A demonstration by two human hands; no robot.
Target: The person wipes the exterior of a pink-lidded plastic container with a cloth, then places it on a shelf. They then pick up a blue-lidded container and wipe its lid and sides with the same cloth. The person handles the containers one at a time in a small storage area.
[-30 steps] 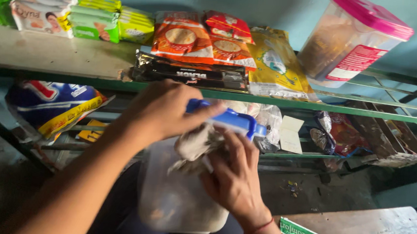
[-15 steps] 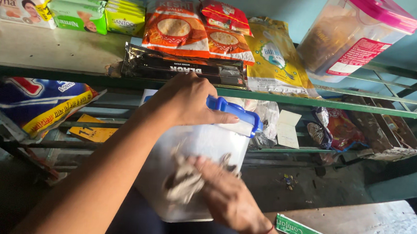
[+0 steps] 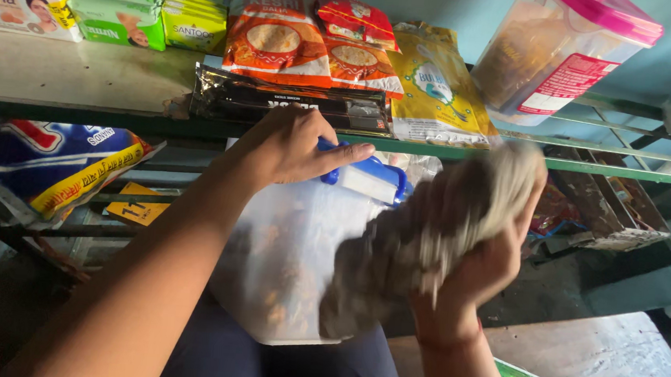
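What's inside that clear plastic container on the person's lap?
Through the clear container brownish pieces show dimly, too blurred to identify. The left hand rests on its blue lid, and the right hand's grey cloth covers its right side.

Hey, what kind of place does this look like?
Probably a small grocery shop or its storeroom. A green metal shelf holds stacked soap boxes, orange snack packets and a clear container with a pink lid. The left hand steadies a clear plastic container; the right hand holds a grey cloth.
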